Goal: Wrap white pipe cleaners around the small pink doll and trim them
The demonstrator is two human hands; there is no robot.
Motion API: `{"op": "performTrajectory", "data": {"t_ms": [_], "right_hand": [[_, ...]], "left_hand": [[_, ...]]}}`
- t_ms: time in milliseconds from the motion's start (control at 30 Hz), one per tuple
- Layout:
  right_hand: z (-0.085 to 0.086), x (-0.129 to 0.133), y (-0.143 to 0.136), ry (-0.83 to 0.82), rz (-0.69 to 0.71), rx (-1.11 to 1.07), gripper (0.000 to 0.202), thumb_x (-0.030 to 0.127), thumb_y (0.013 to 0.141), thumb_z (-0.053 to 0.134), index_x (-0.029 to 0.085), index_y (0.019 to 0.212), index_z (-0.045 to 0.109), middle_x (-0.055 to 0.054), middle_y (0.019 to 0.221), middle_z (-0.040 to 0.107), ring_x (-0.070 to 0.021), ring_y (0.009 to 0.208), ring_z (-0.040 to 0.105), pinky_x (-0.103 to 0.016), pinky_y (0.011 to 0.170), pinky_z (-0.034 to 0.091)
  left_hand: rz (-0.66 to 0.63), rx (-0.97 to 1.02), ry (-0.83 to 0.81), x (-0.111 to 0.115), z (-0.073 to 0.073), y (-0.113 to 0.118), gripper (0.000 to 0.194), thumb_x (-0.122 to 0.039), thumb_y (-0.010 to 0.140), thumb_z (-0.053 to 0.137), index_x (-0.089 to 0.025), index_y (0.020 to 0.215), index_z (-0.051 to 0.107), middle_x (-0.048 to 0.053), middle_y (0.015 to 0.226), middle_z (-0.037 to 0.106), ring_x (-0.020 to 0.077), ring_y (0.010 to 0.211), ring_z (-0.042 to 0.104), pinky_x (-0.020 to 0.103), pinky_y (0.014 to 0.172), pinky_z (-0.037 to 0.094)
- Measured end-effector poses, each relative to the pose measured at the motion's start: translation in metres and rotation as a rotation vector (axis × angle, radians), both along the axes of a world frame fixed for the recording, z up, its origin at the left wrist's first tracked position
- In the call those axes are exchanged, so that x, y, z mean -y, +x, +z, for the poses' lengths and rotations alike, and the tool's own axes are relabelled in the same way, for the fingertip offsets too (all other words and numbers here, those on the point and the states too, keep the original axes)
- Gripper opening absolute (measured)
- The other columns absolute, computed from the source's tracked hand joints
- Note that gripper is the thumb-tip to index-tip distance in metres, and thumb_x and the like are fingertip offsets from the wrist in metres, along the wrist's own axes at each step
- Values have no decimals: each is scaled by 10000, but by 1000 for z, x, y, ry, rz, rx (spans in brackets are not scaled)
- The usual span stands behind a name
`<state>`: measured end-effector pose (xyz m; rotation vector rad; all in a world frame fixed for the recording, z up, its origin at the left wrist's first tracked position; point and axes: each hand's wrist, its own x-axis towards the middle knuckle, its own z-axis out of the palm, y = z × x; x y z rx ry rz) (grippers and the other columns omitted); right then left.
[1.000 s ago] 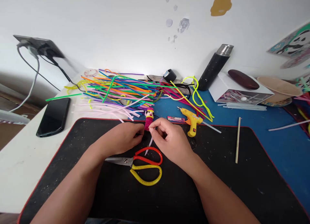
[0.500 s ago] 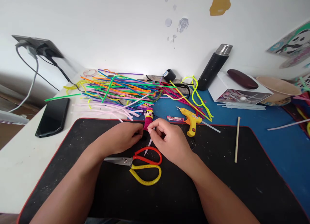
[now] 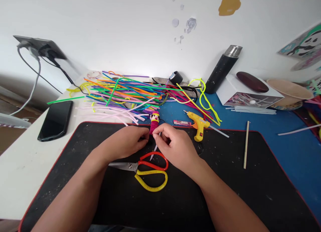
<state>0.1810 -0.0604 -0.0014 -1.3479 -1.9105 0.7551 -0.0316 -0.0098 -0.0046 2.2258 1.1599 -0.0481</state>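
Observation:
A small pipe-cleaner doll (image 3: 154, 124) with a pale face, yellow band and magenta wrapped body is between my hands, head toward the wall. My right hand (image 3: 173, 143) is closed in a pinch, thumb and forefinger at the lower end of the doll's body. My left hand (image 3: 130, 140) is closed beside the doll's lower left; its fingertips are turned away, so what they grip is hidden. A thin pale strip (image 3: 153, 153) slants below my right fingers. Just nearer lie scissors (image 3: 150, 171) with one red and one yellow handle.
Behind the black mat (image 3: 175, 205) lies a heap of coloured pipe cleaners (image 3: 125, 91). A yellow glue gun (image 3: 200, 125) is right of my hands, with a wooden stick (image 3: 246, 145) further right. A phone (image 3: 55, 120) is on the left; a black flask (image 3: 223, 69) leans at the wall.
The whole view has shifted very slightly. Both hands keep nearly the same pose at the doll, and nothing else has visibly moved.

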Motion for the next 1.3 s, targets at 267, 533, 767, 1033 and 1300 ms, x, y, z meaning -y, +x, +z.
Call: {"op": "performTrajectory", "data": {"t_ms": [267,533,767,1033,1300], "right_hand": [[0,0,0,4,-3,3,82,211,987,618,210,954,693,92,583,480,-111,516,461,-254,564,323],[0,1,-1,-6,8,18,82,215,990,617,211,955,691,94,573,484,-111,508,466,-254,568,324],[0,1,-1,3,8,14,77,210,986,622,210,952,691,94,576,476,-109,508,462,-251,563,324],[2,2,0,10,-20,-32,103,221,988,619,205,971,719,87,589,483,-109,507,464,-246,560,334],[19,13,-10,-259,267,143,95,307,949,814,235,957,754,68,687,693,-113,604,612,-241,600,359]], "left_hand": [[14,76,12,1,-2,1,176,-282,963,554,-242,924,720,22,874,769,211,742,668,300,662,406],[11,108,26,1,-4,-1,188,-278,956,564,-256,942,750,22,872,782,209,730,676,287,662,427],[0,129,23,0,-3,1,187,-253,929,565,-256,937,751,16,856,772,203,726,665,282,667,429],[146,241,15,-5,20,-14,154,-311,898,566,-227,809,660,-38,705,647,159,650,554,251,625,405],[448,471,155,-9,18,-9,167,-348,874,598,-202,841,673,-28,712,665,160,668,551,260,638,403]]}}
